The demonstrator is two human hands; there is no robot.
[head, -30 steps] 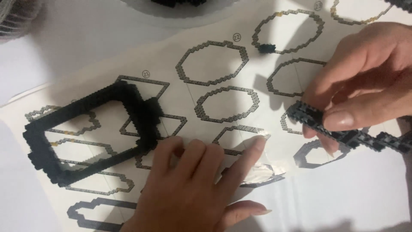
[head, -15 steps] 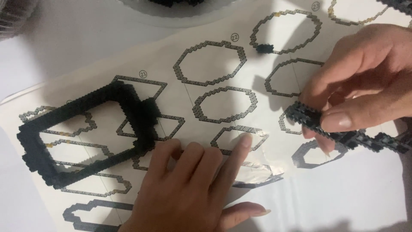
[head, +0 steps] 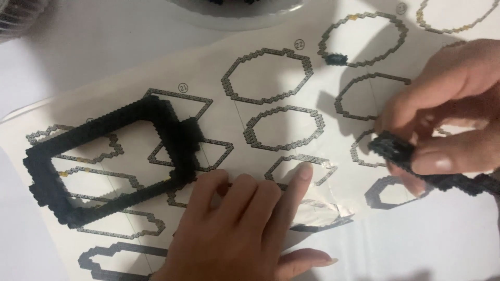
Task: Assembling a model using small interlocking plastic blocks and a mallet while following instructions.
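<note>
- The right hand (head: 448,112) sits at the right edge of the view, thumb and fingers pinched on one end of a black brick strip (head: 416,161) — its grip is clenched around that end, and part of the strip is hidden under the fingers.
- The strip is long and narrow; its long axis runs from the pinched end at upper left down toward the lower right, where it leaves the view at the right edge. It lies low over the instruction sheet (head: 271,135), just above a printed ring outline; I cannot tell whether it touches the paper.
- The left hand (head: 245,224) lies palm down at the bottom centre, fingers spread and pointing up and to the right, pressing flat on the sheet — its grip is released and holds nothing.
- The index fingertip rests beside a crinkled piece of clear plastic (head: 317,208) lying on the sheet.
- Just left of that hand lies a black brick frame (head: 112,164), a hollow rectangle several layers thick, its long axis tilted from lower left to upper right; its right corner is close to the left knuckles.
- A small dark brick piece (head: 336,59) sits well apart on a printed ring near the top.
- The sheet lies on a white bench (head: 104,47), with the rim of a clear container (head: 234,15) at the top edge.
</note>
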